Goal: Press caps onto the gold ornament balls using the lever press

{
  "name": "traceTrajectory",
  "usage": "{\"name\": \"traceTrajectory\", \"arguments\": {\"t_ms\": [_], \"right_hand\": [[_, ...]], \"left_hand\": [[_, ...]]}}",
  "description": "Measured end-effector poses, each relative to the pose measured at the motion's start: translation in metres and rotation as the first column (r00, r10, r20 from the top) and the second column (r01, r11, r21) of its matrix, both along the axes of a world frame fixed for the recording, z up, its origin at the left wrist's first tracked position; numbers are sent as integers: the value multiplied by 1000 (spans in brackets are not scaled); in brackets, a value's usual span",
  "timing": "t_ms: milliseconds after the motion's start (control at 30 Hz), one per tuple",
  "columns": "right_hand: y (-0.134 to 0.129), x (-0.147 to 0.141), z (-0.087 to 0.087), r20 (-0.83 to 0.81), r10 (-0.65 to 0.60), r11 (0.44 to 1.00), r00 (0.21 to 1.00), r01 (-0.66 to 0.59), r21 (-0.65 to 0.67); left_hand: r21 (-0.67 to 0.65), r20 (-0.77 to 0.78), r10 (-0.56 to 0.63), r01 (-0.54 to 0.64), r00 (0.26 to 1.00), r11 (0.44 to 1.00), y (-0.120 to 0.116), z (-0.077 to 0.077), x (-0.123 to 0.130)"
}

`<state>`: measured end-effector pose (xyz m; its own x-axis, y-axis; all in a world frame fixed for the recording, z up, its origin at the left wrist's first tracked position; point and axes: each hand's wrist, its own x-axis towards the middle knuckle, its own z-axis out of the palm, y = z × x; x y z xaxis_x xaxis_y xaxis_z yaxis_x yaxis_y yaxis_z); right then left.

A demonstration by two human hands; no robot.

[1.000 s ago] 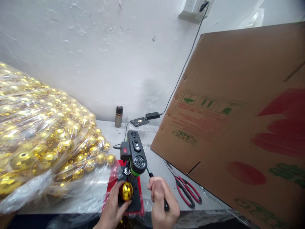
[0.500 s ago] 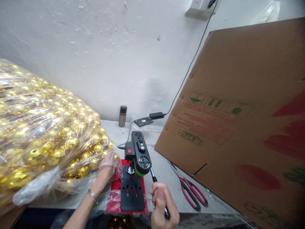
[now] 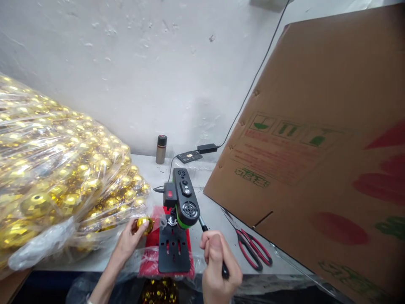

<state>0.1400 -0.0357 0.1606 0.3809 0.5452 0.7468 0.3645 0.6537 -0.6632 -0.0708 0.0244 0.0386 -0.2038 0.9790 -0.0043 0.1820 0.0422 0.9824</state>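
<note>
Between the thumb and fingers of my left hand is a gold faceted ball, held over the edge of a red cloth. A large clear plastic bag of gold balls lies to its left. My right hand is closed around the black grip of a metal lever. That lever runs toward a black and green machine on a slotted black base plate, which rests on the cloth.
Red-handled scissors lie right of my right hand. A big cardboard box fills the right side. Behind the machine are a brown bottle and a power adapter with its cable. More gold balls show below the table edge.
My left hand has come back from the bag's edge toward me and now shows a gold ball in its fingers. My right hand remains on the lever. The view has shifted slightly.
</note>
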Motion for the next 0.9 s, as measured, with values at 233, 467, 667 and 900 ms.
{"name": "traceTrajectory", "arguments": {"t_ms": [233, 467, 667, 900], "right_hand": [[4, 2, 7, -17, 18, 1000, 1000, -18, -21], [-2, 6, -1, 60, 46, 999, 997, -46, -12], [-2, 7, -10, 45, 53, 999, 998, -53, -1], [-3, 6, -3, 77, 42, 999, 996, -43, 4]], "left_hand": [[-88, 269, 1, 23, 963, 996, -36, -30, 60], [119, -291, -86, 125, 953, 985, -27, -21, 62], [184, -388, -147, 233, 910, 955, -24, -26, 64], [178, -511, -162, 288, 844, 941, -12, -23, 74]]}}
